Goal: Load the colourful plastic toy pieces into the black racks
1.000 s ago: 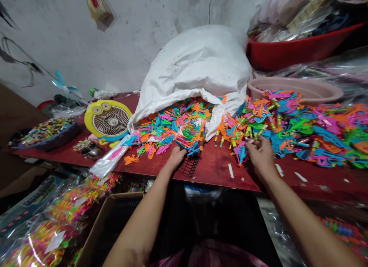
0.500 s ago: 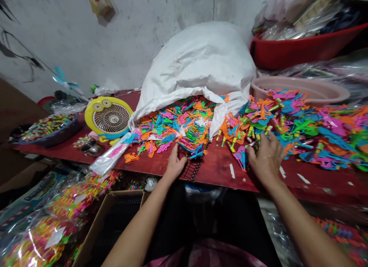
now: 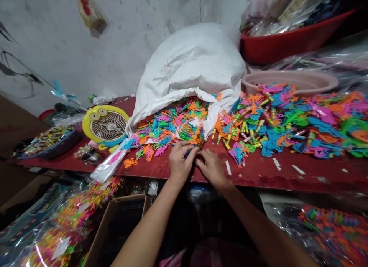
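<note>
My left hand [image 3: 181, 163] is at the front edge of the red table [image 3: 161, 172], its fingers curled around a spot where a bit of dark blue plastic shows. Close against it, my right hand [image 3: 212, 168] has its fingertips pinched together; whatever lies between them is hidden. Just beyond both hands, small colourful plastic pieces [image 3: 161, 123] spill from the mouth of a white sack [image 3: 195, 60]. To the right lies a heap of similar plastic toys [image 3: 287, 121], mixed with short shiny striped tubes [image 3: 227, 142].
A yellow fan [image 3: 110, 125], a metal cup [image 3: 91, 157] and a basin of small coloured pieces [image 3: 51, 142] stand on the left. A pink basin [image 3: 290, 81] and a red basin [image 3: 293, 42] are at back right. Below sit a cardboard box [image 3: 115, 217] and filled bags [image 3: 71, 209].
My right hand has left the heap of toys and moved left to meet my left hand. The left hand's fingers have curled in, and the black grid under it is now covered. The view has shifted slightly.
</note>
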The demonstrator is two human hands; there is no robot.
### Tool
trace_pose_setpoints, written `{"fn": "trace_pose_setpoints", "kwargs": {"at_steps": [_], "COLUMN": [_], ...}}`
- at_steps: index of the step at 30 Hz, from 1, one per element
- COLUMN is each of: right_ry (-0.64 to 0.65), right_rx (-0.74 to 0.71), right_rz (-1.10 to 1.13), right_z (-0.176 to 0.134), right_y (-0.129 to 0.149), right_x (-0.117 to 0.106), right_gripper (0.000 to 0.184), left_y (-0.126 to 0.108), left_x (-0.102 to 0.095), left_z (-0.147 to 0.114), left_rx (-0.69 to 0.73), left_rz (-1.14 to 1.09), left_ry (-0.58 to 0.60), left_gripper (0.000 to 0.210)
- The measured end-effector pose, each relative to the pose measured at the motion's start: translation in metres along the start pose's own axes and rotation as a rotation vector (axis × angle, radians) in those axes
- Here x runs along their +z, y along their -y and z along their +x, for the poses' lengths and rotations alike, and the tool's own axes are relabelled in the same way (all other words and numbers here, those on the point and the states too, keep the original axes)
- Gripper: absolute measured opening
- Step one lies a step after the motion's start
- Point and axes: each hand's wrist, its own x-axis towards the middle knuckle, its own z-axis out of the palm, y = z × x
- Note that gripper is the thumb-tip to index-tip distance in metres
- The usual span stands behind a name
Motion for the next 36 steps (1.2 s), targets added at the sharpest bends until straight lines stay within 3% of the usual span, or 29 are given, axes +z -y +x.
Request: {"fn": "trace_pose_setpoints", "kwargs": {"at_steps": [7, 14, 19, 24, 36], "right_ry": [-0.064, -0.021, -0.018, -0.05, -0.035], "right_rx": [0.126, 0.15, 0.199, 0.215, 0.108], "right_rz": [-0.186, -0.228, -0.191, -0.079, 0.041], "right_z": [0.004, 0.01, 0.012, 0.014, 0.017], "right_y": [0.008, 0.014, 0.012, 0.007, -0.003], "right_x": [0.013, 0.02, 0.023, 0.027, 0.04], "right_gripper": [0.013, 0.005, 0.005, 0.026, 0.037], "left_y": [0.008, 0.018, 0.024, 0.038, 0.062], "left_x": [-0.01, -0.013, -0.018, -0.023, -0.037], "left_z": [0.018, 0.02, 0.015, 0.025, 0.056], "left_rx": [-0.005, 0.008, 0.071, 0.093, -0.118], "left_rz": [-0.009, -0.002, 0.105, 0.073, -0.122], "left_ry": [0.108, 0.15, 0.187, 0.251, 0.395], "left_gripper": [0.021, 0.022, 0.053, 0.033, 0.019]}}
